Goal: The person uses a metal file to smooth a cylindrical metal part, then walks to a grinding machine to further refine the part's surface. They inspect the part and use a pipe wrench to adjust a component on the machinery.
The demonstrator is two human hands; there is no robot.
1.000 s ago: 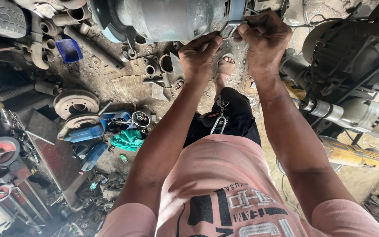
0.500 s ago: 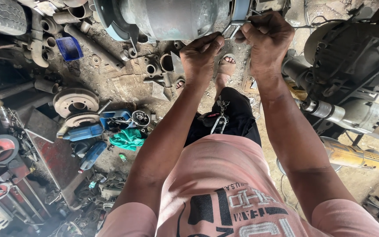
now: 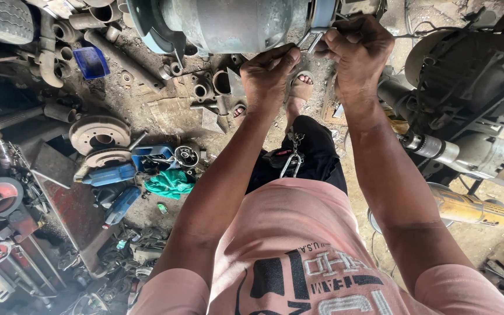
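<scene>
- A big grey metal drum (image 3: 234, 23) is sitting at the top of the view, at chest height in front of the person, with a blue rim showing on its left and right edges.
- A dark engine block (image 3: 473, 76) is standing to the right of it, with a silver shaft (image 3: 438, 149) poking out toward the person.
- A tyre (image 3: 1, 20) is lying in the top left corner, beside a heap of rusty pipes (image 3: 59, 46).
- Two brake drums (image 3: 99, 133) are lying on the dirt floor to the left, one overlapping the other.
- A yellow power tool (image 3: 468, 209) is lying on the ground to the right of the person.
- A green rag (image 3: 170, 184) is lying just beside blue cans (image 3: 112, 174).
- A blue tray (image 3: 91, 62) is sitting near the pipes.
- The right hand (image 3: 354, 49) is clenching into a tight fist at the drum's right rim, closing on the upper part of a wrench (image 3: 309, 41).
- The left hand (image 3: 269, 73) is curling closed just below, fingers folding around the wrench's lower end.
- The wrench is slanting between the two hands, touching the drum's lower right edge.
- A metal clip (image 3: 291, 163) on a chain is hanging at the person's waist.
</scene>
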